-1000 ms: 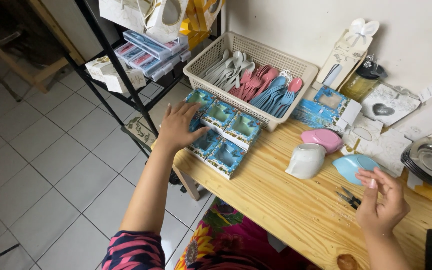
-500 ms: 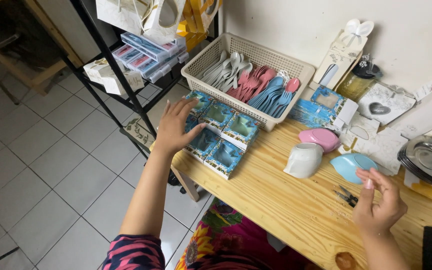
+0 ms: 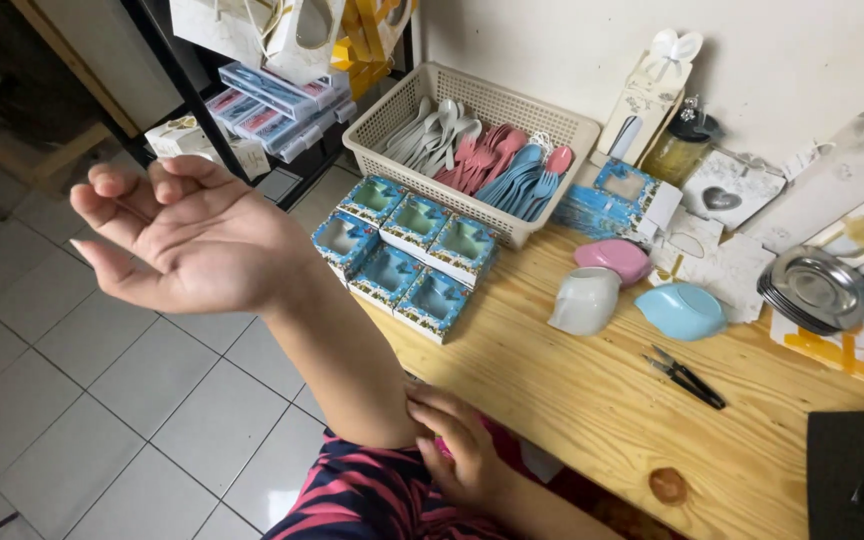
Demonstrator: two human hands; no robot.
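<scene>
My left hand (image 3: 177, 228) is raised off the table at the left, palm up, fingers loosely curled, holding nothing. My right hand (image 3: 464, 450) rests against my left forearm near the elbow, above a striped sleeve; it holds nothing. On the wooden table (image 3: 592, 400) lie several small blue window boxes (image 3: 407, 255) in a cluster. Behind them stands a white basket (image 3: 472, 130) of grey, pink and blue plastic spoons.
A white (image 3: 584, 300), a pink (image 3: 614, 258) and a blue (image 3: 680, 310) oval dish lie mid-table, with black snips (image 3: 687, 377) nearby. Stacked metal plates (image 3: 814, 288) and paper packaging sit right. A black shelf with boxes (image 3: 272, 105) stands left over the tiled floor.
My left hand lifted off the blue boxes and turned palm up. My right hand left the blue dish and came across to my left forearm. The camera moved closer.
</scene>
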